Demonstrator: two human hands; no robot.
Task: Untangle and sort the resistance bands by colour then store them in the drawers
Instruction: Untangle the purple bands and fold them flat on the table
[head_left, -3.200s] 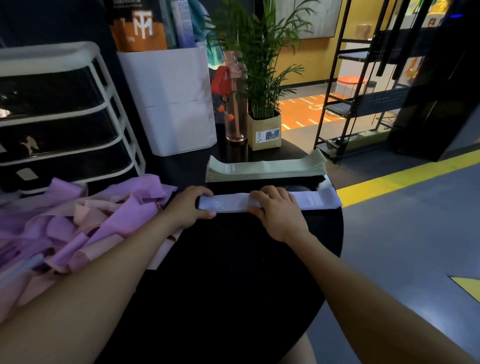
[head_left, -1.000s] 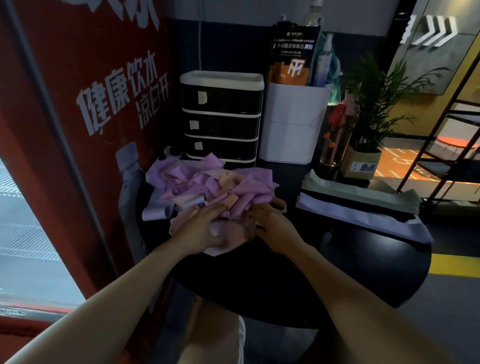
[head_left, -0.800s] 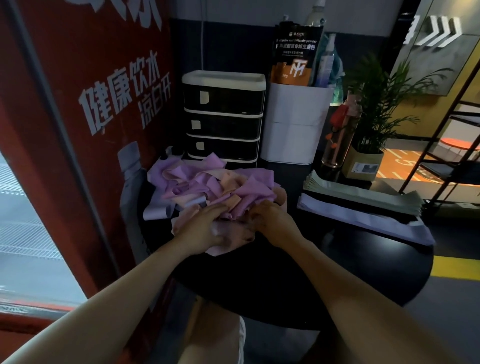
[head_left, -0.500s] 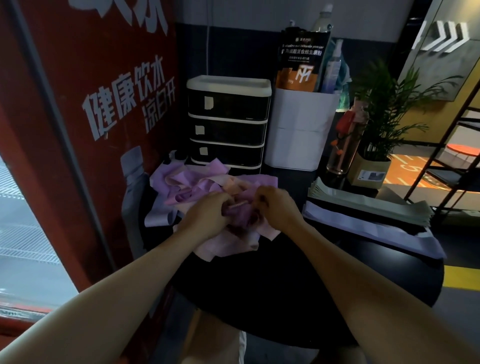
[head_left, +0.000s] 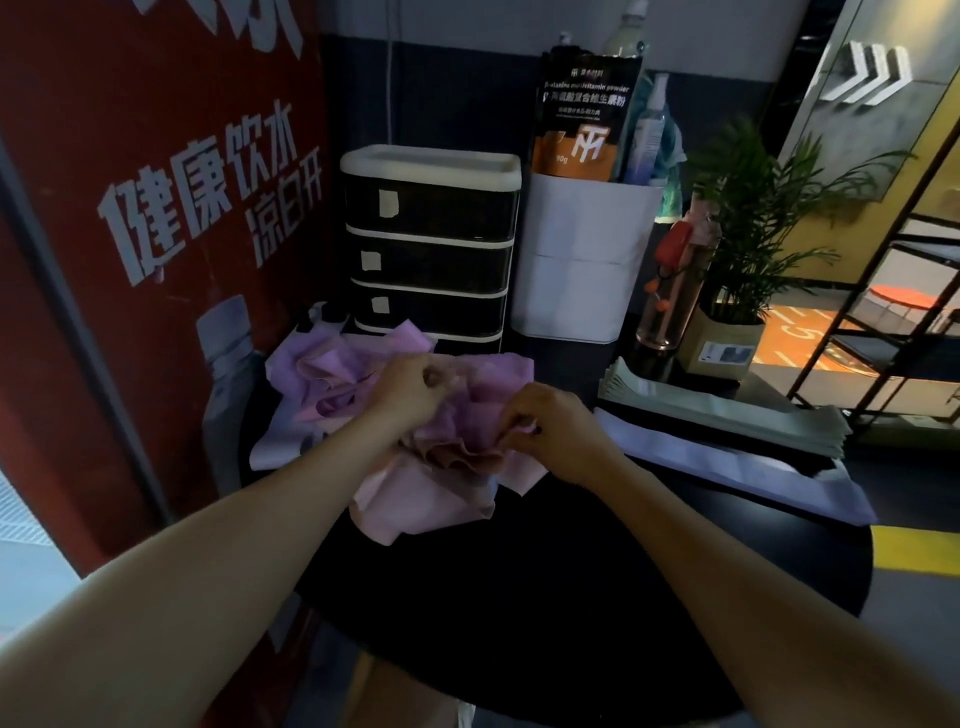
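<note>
At the far left of the round black tabletop (head_left: 571, 597) lies the crumpled heap of purple and pink stretchy resistance bands (head_left: 332, 384), still knotted together, so most of the untangling looks undone. The left hand (head_left: 410, 389) has its fingers curled, pinching a fold at the top of the heap; just right of it the right hand (head_left: 550, 426) pinches another purple fold near the heap's right edge. Behind the heap stands the black drawer unit with white frame (head_left: 431, 244), all drawers closed; no bands appear stored yet. To the right, two sorted piles lie flat: a pale green stack of bands (head_left: 727, 410) farther off and a pale lilac flattened band (head_left: 737, 467) nearer.
</note>
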